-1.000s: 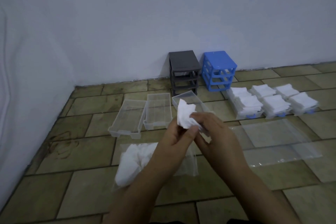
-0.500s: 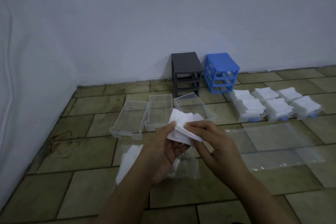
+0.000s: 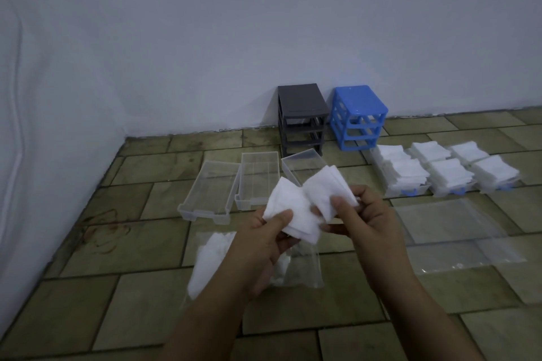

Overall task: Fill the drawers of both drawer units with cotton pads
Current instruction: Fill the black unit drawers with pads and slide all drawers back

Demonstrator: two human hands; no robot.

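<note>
My left hand (image 3: 264,239) grips a small stack of white cotton pads (image 3: 289,211). Close beside it, my right hand (image 3: 363,220) pinches a second stack of pads (image 3: 325,187). Both stacks hang above the tiled floor. Three clear drawers lie on the floor beyond them with nothing inside: a left drawer (image 3: 209,192), a middle drawer (image 3: 258,176) and a right drawer (image 3: 302,163), partly hidden by the pads. A grey drawer frame (image 3: 302,114) and a blue drawer frame (image 3: 357,114) stand against the wall. Three drawers heaped with pads (image 3: 407,173) sit to the right.
A plastic bag with more cotton pads (image 3: 214,258) lies on the floor under my left forearm. Flat clear bags with nothing in them (image 3: 457,226) lie at the right. White walls (image 3: 58,126) close off the left and back.
The single bunch of pads held by both hands has been split into two stacks, one in each hand, and my hands have spread slightly apart.
</note>
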